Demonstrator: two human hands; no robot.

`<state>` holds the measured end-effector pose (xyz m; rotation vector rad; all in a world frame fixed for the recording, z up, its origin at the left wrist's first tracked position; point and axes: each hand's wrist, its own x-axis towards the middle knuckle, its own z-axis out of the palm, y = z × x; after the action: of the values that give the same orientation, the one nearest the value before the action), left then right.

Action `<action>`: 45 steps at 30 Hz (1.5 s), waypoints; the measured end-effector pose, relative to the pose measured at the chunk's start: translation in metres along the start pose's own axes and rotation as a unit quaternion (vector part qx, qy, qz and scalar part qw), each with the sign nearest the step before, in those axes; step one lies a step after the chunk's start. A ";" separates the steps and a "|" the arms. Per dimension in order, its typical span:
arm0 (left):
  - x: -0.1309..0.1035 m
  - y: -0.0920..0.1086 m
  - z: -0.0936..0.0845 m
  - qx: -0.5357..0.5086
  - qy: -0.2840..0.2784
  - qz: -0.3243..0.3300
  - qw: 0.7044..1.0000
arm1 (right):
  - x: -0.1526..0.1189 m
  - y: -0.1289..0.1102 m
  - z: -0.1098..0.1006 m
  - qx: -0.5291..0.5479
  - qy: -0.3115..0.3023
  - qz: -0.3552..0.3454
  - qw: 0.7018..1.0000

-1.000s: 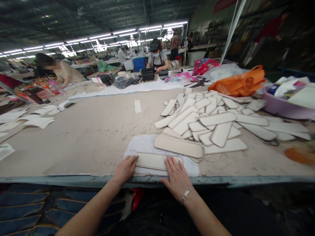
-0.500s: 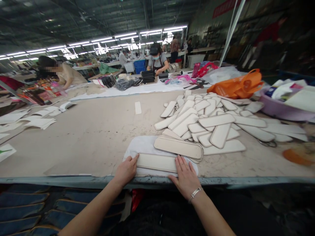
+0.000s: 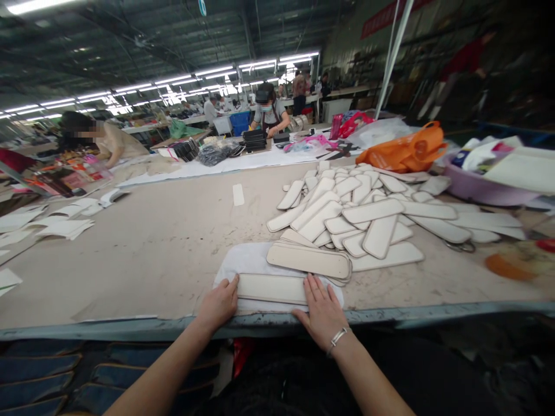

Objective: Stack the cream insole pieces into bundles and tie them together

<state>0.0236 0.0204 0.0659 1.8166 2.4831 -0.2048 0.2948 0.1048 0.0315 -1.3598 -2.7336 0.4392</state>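
Plainly, a wide table (image 3: 143, 248) is the largest thing worked at, and its near edge could be used as a guide for keeping the work straight. On its right side, a loose pile (image 3: 373, 212) of pale strips is heaped beyond the working spot; that gap is best kept, so that no sleeve or strip is caught. Near the front edge, a white cloth (image 3: 245, 257) is laid, and it should be kept smooth, since a fold could spoil the bedding. Partly over that cloth, a small stack (image 3: 307, 260) is set just beyond the strip in hand; whether the 2 are touching cannot be told. The strip (image 3: 271, 289) itself is laid lengthwise on the cloth, between the 2 hands. By the right hand (image 3: 321, 309), its right end is covered, the fingers (image 3: 318, 288) nearly flat and close together, the thumb spread away. By the left hand (image 3: 219, 303), the other end is met with the forefinger extended and the rest curled; whether it is pinched cannot be told. Light, even pressure at the 2 ends would probably serve best.
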 end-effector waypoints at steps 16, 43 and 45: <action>-0.009 0.017 -0.028 0.014 0.254 0.072 0.964 | 0.000 -0.001 0.000 0.005 -0.003 0.008 1.000; -0.001 0.000 0.015 -0.010 0.027 0.118 0.993 | 0.005 0.000 -0.010 0.061 0.098 0.022 0.993; -0.001 0.000 0.014 -0.031 0.019 0.114 0.993 | 0.006 0.000 -0.011 0.091 0.121 0.019 0.988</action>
<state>0.0234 0.0175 0.0523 2.0740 2.2515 -0.0806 0.2931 0.1125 0.0419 -1.3237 -2.4134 0.4781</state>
